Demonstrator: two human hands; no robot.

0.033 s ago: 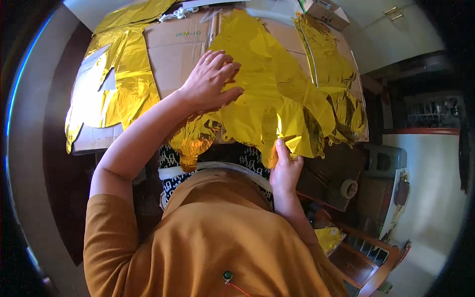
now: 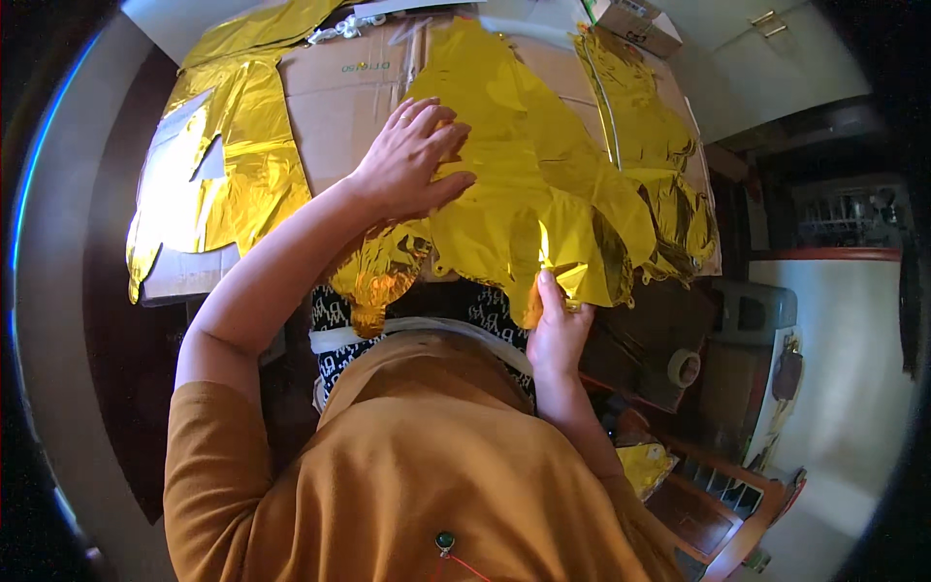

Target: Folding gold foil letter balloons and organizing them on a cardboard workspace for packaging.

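A flat, shiny gold foil balloon [image 2: 514,155] lies across the middle of the cardboard, its lower edge hanging toward me. On its left part rests my left hand [image 2: 415,145], palm down with the fingers stretched out. My right hand [image 2: 560,325] pinches the balloon's near edge between thumb and fingers, and the foil creases there. A rounded, crumpled foil end [image 2: 373,291] hangs off the near edge below my left forearm. What my left palm covers is hidden.
Under the foil is a cardboard sheet [image 2: 335,116]. More gold foil [image 2: 257,155] lies at the left, and another foil piece [image 2: 645,126] at the right. A small box [image 2: 635,24] stands at the far right. A tape roll [image 2: 683,369] and a wooden chair [image 2: 718,519] are on my right.
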